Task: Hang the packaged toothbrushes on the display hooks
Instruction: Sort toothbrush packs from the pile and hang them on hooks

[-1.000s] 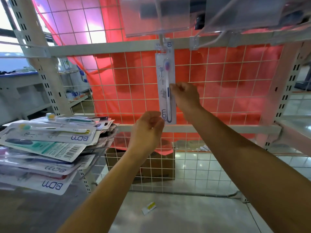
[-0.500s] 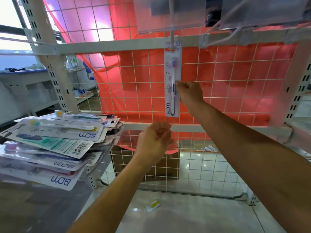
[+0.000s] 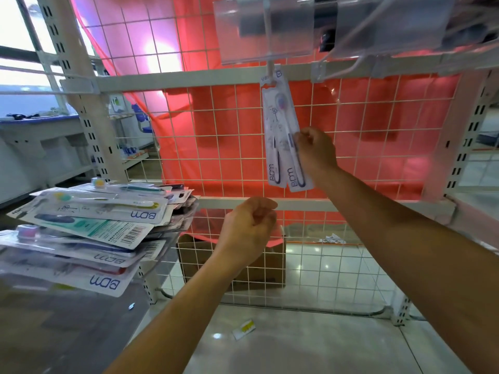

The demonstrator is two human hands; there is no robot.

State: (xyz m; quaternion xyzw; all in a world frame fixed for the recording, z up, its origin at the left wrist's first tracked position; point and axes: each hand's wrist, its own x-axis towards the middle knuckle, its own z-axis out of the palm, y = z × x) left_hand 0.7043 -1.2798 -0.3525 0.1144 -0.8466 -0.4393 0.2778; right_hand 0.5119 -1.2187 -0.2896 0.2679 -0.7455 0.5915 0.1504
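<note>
At display hook (image 3: 270, 72), under clear label holder (image 3: 264, 28): two packaged toothbrushes (image 3: 280, 136), hung by the top tabs, fanned apart at the bottom, in front of wire grid (image 3: 216, 147). Pinched at the right edge, about mid-height, by right hand (image 3: 316, 149) — thumb and fingertips on the right-hand pack. Lower down, near bottom rail (image 3: 351, 205): left hand (image 3: 249, 228), loosely curled, holding nothing. At the left, well apart from the hook: stack of unhung packs (image 3: 89, 233), untidy, lower ones jutting forward.

Judged risks:
- Could slide forward off the hook if tugged outward on release.
- Could twist and hang crooked if let go while fanned.
- Could tear at the tab if pulled downward.
- Likely to spill the stack if grabbed from the middle — better taken from the top.
</note>
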